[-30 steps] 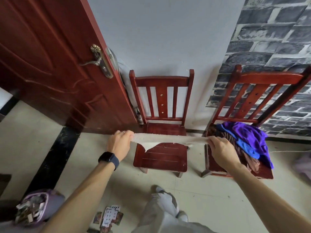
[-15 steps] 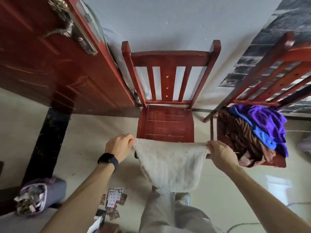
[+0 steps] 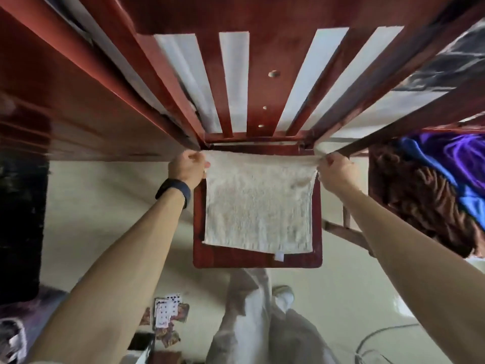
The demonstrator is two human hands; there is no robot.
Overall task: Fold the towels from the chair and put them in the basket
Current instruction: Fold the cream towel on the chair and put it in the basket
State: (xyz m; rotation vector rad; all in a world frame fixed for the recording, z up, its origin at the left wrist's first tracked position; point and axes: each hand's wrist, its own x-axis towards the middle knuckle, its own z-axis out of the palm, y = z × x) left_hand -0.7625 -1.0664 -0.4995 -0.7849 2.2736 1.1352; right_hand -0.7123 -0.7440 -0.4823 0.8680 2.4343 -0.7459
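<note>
A cream towel (image 3: 258, 203) lies spread flat on the seat of the red wooden chair (image 3: 256, 260) in front of me. My left hand (image 3: 186, 168) pinches its far left corner and my right hand (image 3: 334, 172) pinches its far right corner, both at the back of the seat. A small white tag shows at the towel's near edge. On the second chair to the right lies a pile of towels: a brown one (image 3: 420, 195), a blue one (image 3: 469, 206) and a purple one (image 3: 456, 156). No basket can be made out.
The chair's slatted back (image 3: 252, 82) fills the top of the view, very close. A dark red door (image 3: 65, 109) stands at the left. Playing cards (image 3: 168, 311) lie on the tiled floor near my legs, a purple container (image 3: 15, 337) at bottom left, a cable at bottom right.
The towel hung in the air in front of the chair before; now it is laid flat on the seat. My head and hands have moved forward and down toward the chair.
</note>
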